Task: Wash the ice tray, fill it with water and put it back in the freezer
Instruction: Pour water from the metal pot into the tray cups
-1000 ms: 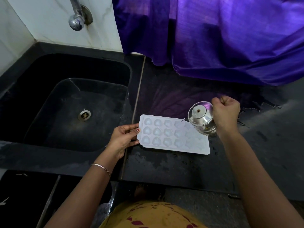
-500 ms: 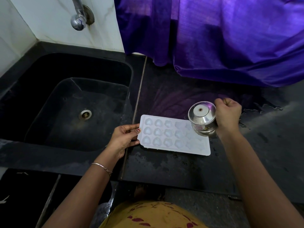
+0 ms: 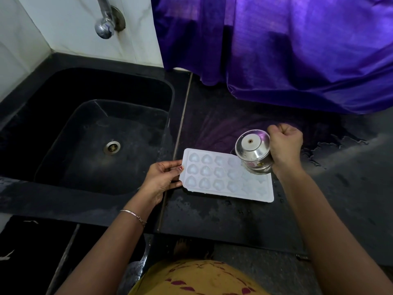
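R hand [image 3: 285, 146] grips steel cup [image 3: 253, 151] tipped over ice tray [image 3: 219, 179]; L hand [image 3: 162, 177] pinches tray's edge. Cup's inside hidden, cells' fill unclear.

**Countertop** [image 3: 223, 220]: black stone, wet, with a sunken sink [image 3: 63, 86] set into its left part. A pale seam [image 3: 180, 128] runs front to back just right of the basin.

On it:
- ice tray [image 3: 212, 177], white, heart-shaped cells, lying just right of the seam
- purple cloth [image 3: 297, 60], draped along the back
- water film [image 3: 331, 150], spread to the right
- droplets [image 3: 278, 194] beside the tray's right end
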